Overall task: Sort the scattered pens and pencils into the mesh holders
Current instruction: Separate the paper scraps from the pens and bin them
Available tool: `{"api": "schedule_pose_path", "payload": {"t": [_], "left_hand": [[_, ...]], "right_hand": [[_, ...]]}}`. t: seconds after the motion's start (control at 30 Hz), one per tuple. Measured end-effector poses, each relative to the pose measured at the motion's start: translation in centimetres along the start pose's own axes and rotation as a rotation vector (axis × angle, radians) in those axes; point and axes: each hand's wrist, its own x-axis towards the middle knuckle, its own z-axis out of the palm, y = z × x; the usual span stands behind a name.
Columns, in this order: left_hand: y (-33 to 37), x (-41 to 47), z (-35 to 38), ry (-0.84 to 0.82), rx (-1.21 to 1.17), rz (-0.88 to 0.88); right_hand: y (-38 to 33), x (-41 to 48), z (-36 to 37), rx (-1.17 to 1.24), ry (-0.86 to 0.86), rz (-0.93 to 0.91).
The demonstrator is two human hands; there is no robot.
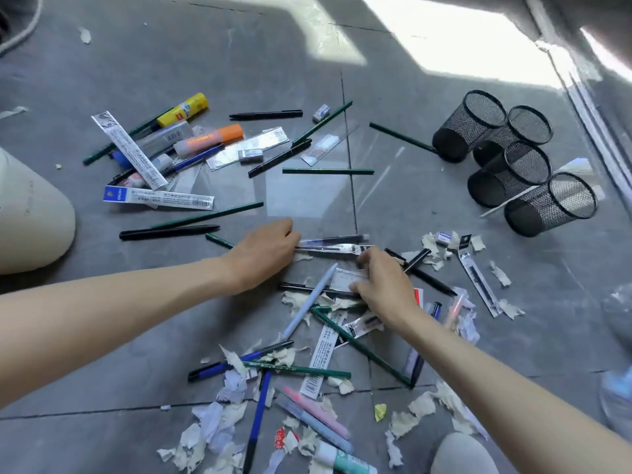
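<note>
1. Nearest me, torn paper scraps (219, 436) covered the floor, with a blue pen (258, 405) and a pink highlighter (318, 412) mixed in.
2. The right hand (383, 289) had thumb and fingers clamped on a clear ruler (347, 277).
3. The left hand (263, 254) lay knuckles up, fingertips at a clear pen (335, 248). Honestly couldn't tell if it was gripping.
4. Past that lay a green pencil (328, 171).
5. Four mesh holders (458, 131) sat bunched together far right, well apart from both hands.

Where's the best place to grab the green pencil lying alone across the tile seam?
I'd pinch the green pencil at mid-shaft, coming straight down from above. It lies flat on the floor with nothing across it, so its middle is free and balanced.
</note>
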Motion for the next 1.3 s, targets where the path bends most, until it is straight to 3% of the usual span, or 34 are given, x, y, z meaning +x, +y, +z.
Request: {"api": "schedule_pose_path", "payload": {"t": [0.2, 0.47, 0.67, 0.73, 0.83, 0.93, 1.0, 1.13, 1.3], "left_hand": [[-1.9, 1.3, -0.3, -0.029, -0.084, -0.073], [-3.3, 2.4, -1.3, -0.042, -0.314, -0.286], [-3.6, 2.2, -2.0, 0.119, -0.267, -0.378], [-2.9, 1.9, -2.2, 0.204, -0.154, -0.292], [-1.4, 1.3, -2.3, 0.239, 0.022, 0.033], [-0.4, 0.5, -1.8, 0.208, 0.072, 0.33], [-0.2, 0.0, -1.1, 0.157, 0.106, 0.415], [-1.2, -0.7, 0.2, 0.081, 0.062, 0.322], [-2.1, -0.2, 0.6, 0.103, -0.039, 0.136]], "right_hand": [[-0.5, 0.7, -1.3, -0.047, -0.172, 0.008], [-0.8, 0.5, -1.6, -0.167, -0.185, -0.005], [-0.7, 0.7, -1.6, -0.062, -0.209, 0.004], [-0.5, 0.9, -1.6, -0.02, -0.199, 0.029], [-0.4, 1.3, -1.8, 0.045, -0.078, 0.045], [-0.6, 1.7, -2.0, -0.043, 0.045, -0.02], [-0.7, 2.1, -1.8, -0.057, 0.076, -0.048], [-0.8, 3.4, -1.0, 0.06, 0.131, 0.001], [-0.6, 5.3, -1.7, 0.215, 0.01, 0.089]]}}
